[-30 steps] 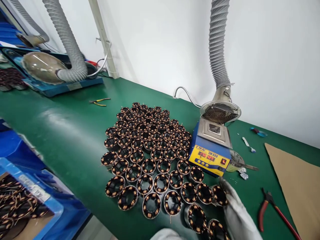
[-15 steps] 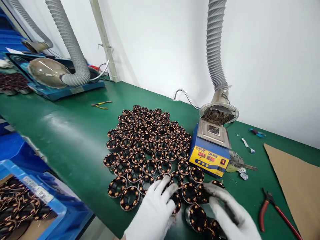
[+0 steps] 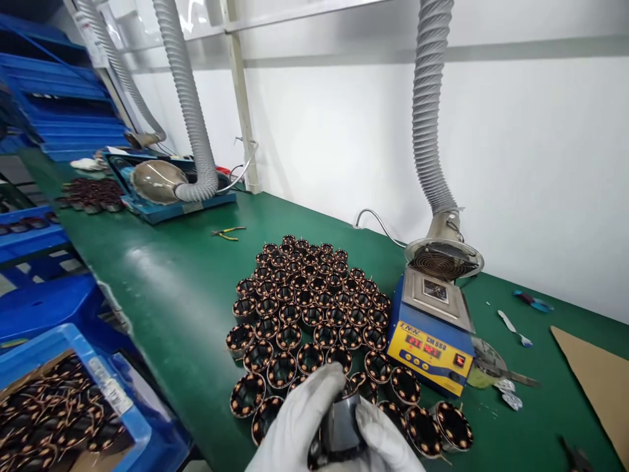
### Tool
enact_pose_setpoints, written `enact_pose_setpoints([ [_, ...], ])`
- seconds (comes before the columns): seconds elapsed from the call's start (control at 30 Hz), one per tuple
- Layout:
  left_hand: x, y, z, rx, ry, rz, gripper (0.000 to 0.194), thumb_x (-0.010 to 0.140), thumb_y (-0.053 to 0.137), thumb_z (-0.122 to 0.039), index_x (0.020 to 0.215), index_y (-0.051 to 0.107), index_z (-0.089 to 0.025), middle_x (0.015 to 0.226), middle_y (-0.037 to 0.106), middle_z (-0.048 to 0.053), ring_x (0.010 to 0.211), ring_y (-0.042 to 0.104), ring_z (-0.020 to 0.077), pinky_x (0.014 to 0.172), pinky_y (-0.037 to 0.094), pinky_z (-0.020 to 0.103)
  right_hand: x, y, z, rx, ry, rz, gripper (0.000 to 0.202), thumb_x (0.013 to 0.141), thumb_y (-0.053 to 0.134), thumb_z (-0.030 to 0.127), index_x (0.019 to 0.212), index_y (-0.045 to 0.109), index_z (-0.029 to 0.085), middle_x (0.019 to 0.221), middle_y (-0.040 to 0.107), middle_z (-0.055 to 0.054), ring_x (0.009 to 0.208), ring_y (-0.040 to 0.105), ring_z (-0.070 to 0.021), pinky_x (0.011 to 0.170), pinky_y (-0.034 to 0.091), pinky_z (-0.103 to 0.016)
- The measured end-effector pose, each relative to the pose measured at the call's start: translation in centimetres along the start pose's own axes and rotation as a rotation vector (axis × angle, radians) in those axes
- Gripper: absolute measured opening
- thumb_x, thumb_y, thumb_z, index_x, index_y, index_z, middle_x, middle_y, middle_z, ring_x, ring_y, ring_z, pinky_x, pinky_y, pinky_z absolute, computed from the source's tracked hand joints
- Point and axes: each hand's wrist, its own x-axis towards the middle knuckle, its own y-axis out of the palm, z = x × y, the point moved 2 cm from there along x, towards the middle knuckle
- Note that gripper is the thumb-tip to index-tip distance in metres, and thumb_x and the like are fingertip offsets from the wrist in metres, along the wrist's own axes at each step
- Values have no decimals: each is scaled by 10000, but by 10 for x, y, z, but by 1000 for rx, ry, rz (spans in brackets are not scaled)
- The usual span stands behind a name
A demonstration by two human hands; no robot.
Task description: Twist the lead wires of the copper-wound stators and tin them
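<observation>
Head view: both white-gloved hands, left hand (image 3: 299,419) and right hand (image 3: 388,439), have their fingers wrapped around one dark cylindrical copper-wound stator (image 3: 340,426), lifted off the green surface (image 3: 162,288) for a close look. Just beyond the fingers sits the packed cluster of stators (image 3: 314,308); the blue-and-yellow solder pot (image 3: 432,334) stands off to their right.

Just right of the hands, a blue-and-yellow solder pot (image 3: 431,344) stands under a ribbed extraction hose (image 3: 428,118). Far left, a blue bin (image 3: 73,400) holds wound stators; yellow-handled pliers (image 3: 227,232) lie well beyond.
</observation>
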Motion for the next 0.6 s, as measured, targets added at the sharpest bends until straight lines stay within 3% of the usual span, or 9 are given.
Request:
enact_pose_setpoints([
  [0.07,0,-6,0,29,53,20,696,702,675,-488,1308,379,-316,1345,493,38,1228,455,253,1058,356,347,0,5,-1,14,-4,20,423,633,689,572,831,679,199,782,675,-76,943,621,-276,868,468,-469],
  [0.2,9,-10,5,88,290,90,705,715,655,-522,1321,338,-349,1301,542,16,1199,491,203,1031,360,245,2,9,-1,34,-31,19,463,579,715,597,813,678,200,748,665,-75,936,620,-290,876,453,-482],
  [0.37,7,4,19,191,208,114,810,716,677,-434,1380,239,-284,1358,473,88,1221,464,257,1015,395,320,-1,3,5,32,-94,-52,428,589,724,565,834,677,217,798,669,-67,980,601,-269,950,393,-465],
  [0.43,6,8,19,178,242,141,859,716,683,-398,1403,183,-268,1386,434,100,1243,438,270,1026,380,334,-6,2,10,49,-84,-55,429,605,719,554,864,671,215,813,665,-68,987,595,-263,938,406,-451],
  [0.53,14,5,11,-18,260,191,753,701,711,-399,1344,321,-360,1329,512,29,1215,471,242,1031,359,294,-13,5,14,81,-42,-35,393,649,692,544,864,667,216,797,655,-64,936,608,-254,865,461,-429],
  [0.6,25,2,1,-229,175,177,449,753,667,-351,1183,539,-371,1159,643,-8,1130,543,218,992,382,275,-15,8,14,118,-3,-28,340,665,700,509,827,671,211,779,650,-55,877,619,-235,823,480,-395],
])
